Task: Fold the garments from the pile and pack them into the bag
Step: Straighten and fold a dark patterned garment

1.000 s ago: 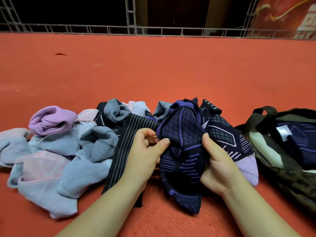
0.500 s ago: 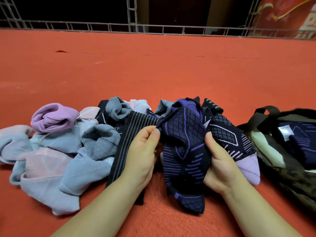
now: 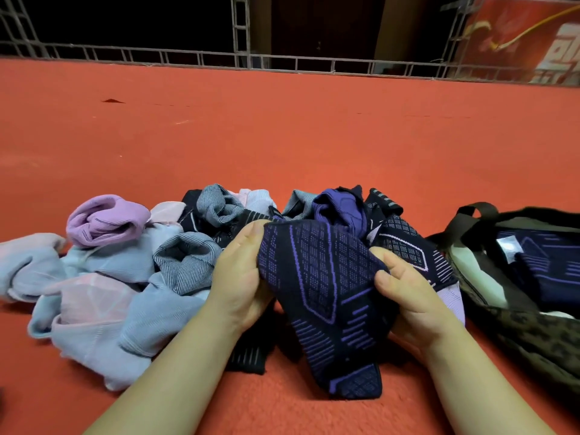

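Observation:
A dark navy garment with purple diamond and stripe pattern hangs between my hands just above the red carpet. My left hand grips its left edge, fingers curled into the cloth. On the right edge, my right hand pinches the fabric with thumb on top. Behind and to the left lies the pile of garments: pale blue, pink, lilac, grey striped and dark pieces. The dark camouflage bag lies open at the right, with a folded navy garment inside it.
Red carpet stretches far ahead. A metal truss railing runs along its far edge. A red banner stands at the back right. A black striped garment lies under my left forearm.
My hands have spread the navy garment wider and lifted its top edge. The left hand's thumb has gone from on top of the cloth to behind its edge.

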`<state>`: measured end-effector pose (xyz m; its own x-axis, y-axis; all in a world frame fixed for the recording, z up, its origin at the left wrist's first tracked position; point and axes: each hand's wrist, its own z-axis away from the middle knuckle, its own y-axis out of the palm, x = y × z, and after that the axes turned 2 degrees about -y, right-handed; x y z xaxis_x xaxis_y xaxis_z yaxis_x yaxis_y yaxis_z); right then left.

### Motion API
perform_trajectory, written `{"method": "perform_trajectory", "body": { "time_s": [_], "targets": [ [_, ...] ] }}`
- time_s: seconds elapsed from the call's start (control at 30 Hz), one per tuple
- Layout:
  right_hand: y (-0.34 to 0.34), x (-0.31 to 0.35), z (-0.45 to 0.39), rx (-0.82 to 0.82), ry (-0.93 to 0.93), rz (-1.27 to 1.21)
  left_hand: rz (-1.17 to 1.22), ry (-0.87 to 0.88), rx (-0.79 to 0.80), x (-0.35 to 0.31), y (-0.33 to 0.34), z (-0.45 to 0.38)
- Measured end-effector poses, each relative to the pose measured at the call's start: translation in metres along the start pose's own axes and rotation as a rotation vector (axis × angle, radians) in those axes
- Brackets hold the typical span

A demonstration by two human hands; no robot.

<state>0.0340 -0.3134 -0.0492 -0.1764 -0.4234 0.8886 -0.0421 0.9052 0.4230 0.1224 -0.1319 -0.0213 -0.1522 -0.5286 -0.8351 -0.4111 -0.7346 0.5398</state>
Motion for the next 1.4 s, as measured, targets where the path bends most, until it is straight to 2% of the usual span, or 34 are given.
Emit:
{"method": "perform_trajectory", "body": {
  "time_s": [0.03,0.1,0.2,0.3,0.37,0.5,0.6,0.73,0.87,0.97,1.03,1.1,1.17,1.3,1.4],
  "targets": [
    [0.007,0.005,0.002,0.022,0.009,0.003,-0.055,0.047,0.028,-0.002,0.001,0.001],
    [0.021,0.014,-0.006,0.025,0.034,0.100,-0.168,0.106,0.189,-0.009,0.003,0.004],
    [0.037,0.038,-0.016,0.004,0.036,0.350,-0.228,0.125,0.379,-0.027,0.009,0.002],
    [0.051,0.061,-0.004,0.161,-0.012,0.503,-0.296,0.171,0.476,-0.051,0.022,0.000],
    [0.056,0.078,0.005,0.199,-0.058,0.545,-0.336,0.188,0.512,-0.067,0.031,0.001],
    [0.072,0.112,0.007,0.163,-0.149,0.629,-0.387,0.203,0.543,-0.102,0.044,0.009],
    [0.080,0.131,0.014,0.232,-0.186,0.627,-0.450,0.203,0.558,-0.122,0.043,0.019],
    [0.102,0.145,0.028,0.317,-0.265,0.465,-0.493,0.135,0.648,-0.137,0.037,0.037],
    [0.121,0.151,0.042,0.424,-0.136,0.385,-0.571,0.097,0.681,-0.146,0.033,0.047],
    [0.122,0.159,0.047,0.438,-0.055,0.701,-0.526,0.075,0.775,-0.154,0.027,0.051],
    [0.123,0.165,0.048,0.483,0.017,0.817,-0.533,0.056,0.776,-0.156,0.028,0.054],
    [0.126,0.170,0.045,0.436,-0.017,0.878,-0.539,0.076,0.721,-0.158,0.033,0.054],
    [0.123,0.175,0.033,0.267,-0.121,0.941,-0.611,0.147,0.632,-0.160,0.042,0.048],
    [0.111,0.190,0.003,-0.130,-0.199,1.096,-0.980,0.286,0.376,-0.168,0.065,0.015],
    [0.111,0.202,-0.008,-0.251,-0.314,1.250,-1.245,0.427,0.294,-0.175,0.083,-0.004]
  ]
}}
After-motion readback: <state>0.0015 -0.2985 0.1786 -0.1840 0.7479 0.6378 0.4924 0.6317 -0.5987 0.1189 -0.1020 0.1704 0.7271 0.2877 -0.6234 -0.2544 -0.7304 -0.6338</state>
